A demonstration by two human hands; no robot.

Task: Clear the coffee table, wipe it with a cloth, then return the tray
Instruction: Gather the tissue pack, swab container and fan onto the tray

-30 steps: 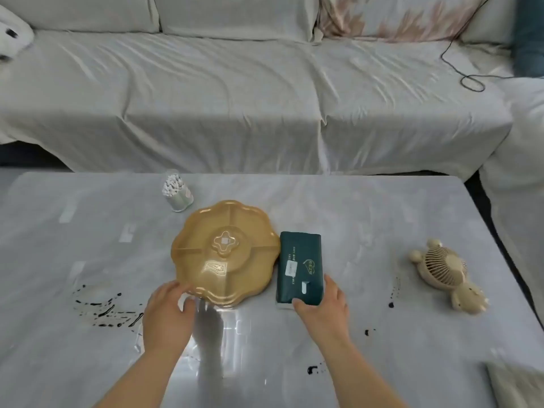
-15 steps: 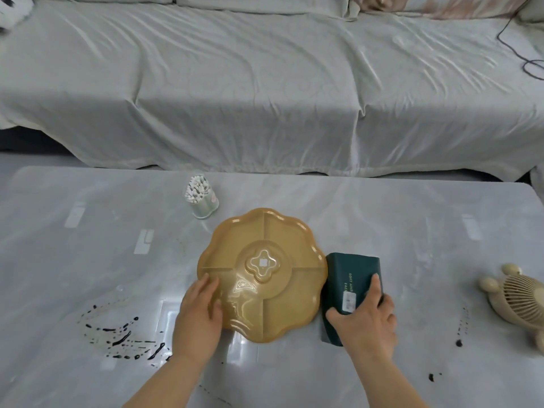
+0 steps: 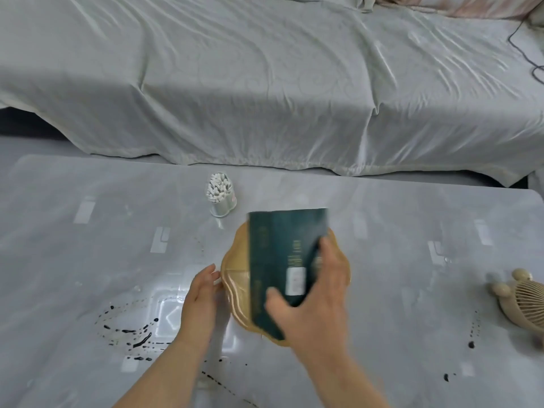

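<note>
Grey marble coffee table (image 3: 88,260) stands before a sheeted sofa (image 3: 265,83), spotted with dark stains (image 3: 132,334). Head view: the right hand (image 3: 312,301) grips a blurred green tissue pack (image 3: 279,245), seemingly lifted over the golden tray (image 3: 238,278) at the table's middle. The left hand (image 3: 200,301) rests straight-fingered against the tray's left rim. A swab jar (image 3: 220,198) stands just behind.

The right hand (image 3: 312,293) grips a green tissue pack (image 3: 282,260) over the tan tray (image 3: 235,278). The left hand (image 3: 201,298) touches the tray's left rim. A swab cup (image 3: 220,198) and fan (image 3: 521,301) stand on the ink-spotted table (image 3: 88,260).
</note>
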